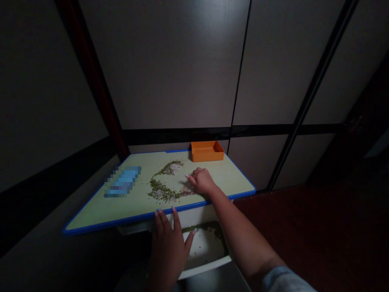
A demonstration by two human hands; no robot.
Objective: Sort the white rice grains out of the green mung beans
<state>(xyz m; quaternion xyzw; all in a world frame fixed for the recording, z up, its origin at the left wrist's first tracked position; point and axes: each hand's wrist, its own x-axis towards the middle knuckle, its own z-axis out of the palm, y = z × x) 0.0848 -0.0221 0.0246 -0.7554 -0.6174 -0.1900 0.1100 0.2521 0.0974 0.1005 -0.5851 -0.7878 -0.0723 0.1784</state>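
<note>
My right hand rests low over the tabletop, its fingers curled under and its thumb pointing left. Whatever lies inside the curled fingers is hidden. Beside and below it are small pinkish-white grains. A curved scatter of small green beans, mixed with pale grains, spreads to its left. My left hand is at the table's near blue edge, fingers spread, holding nothing. Right of it, below the tabletop, is a white open drawer or bin with more green beans along its far and right sides.
At the back of the table stands an orange rectangular box, open at the top. A blurred-out blue flat object lies at the left. Pale cabinet panels rise just behind the table. Dark reddish floor shows at the right.
</note>
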